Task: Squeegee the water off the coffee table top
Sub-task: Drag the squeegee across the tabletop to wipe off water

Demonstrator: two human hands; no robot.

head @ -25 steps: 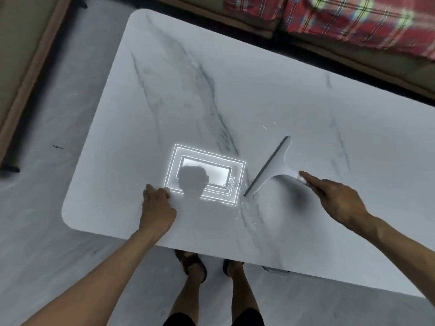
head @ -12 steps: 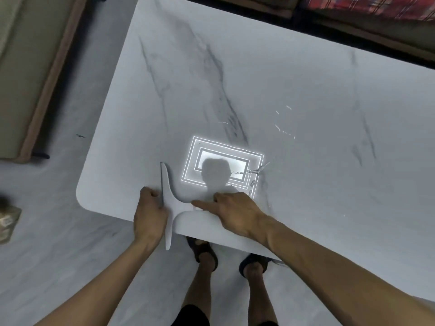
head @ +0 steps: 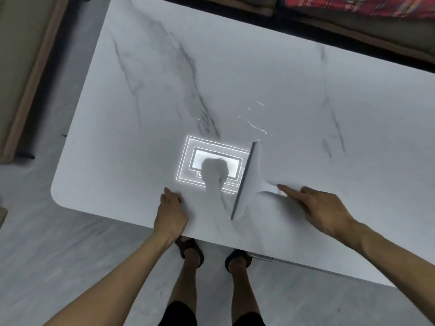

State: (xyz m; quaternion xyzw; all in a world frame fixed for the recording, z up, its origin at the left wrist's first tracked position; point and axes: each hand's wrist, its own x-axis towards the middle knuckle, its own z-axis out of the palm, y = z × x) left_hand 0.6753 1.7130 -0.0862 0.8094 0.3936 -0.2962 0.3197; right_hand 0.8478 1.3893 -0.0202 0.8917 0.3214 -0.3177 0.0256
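Note:
A white marble-patterned coffee table (head: 235,74) fills the view. A white squeegee (head: 250,182) lies blade-down on it near the front edge, its dark blade running almost straight away from me. My right hand (head: 322,208) grips the squeegee's handle, forefinger stretched along it. My left hand (head: 170,214) rests on the front edge of the table, fingers curled over the top. Thin streaks and drops of water (head: 256,125) glint just beyond the blade's far end. A bright ceiling-light reflection (head: 211,161) lies left of the blade.
A sofa with a red plaid cover (head: 353,5) runs along the table's far side. A wooden-framed seat (head: 21,67) stands at the left. My sandalled feet (head: 190,250) are on the grey floor below the front edge.
The squeegee was at the table's front-left edge beside my left hand; my right hand has carried it back to the right, onto the table. My left hand stayed on the edge.

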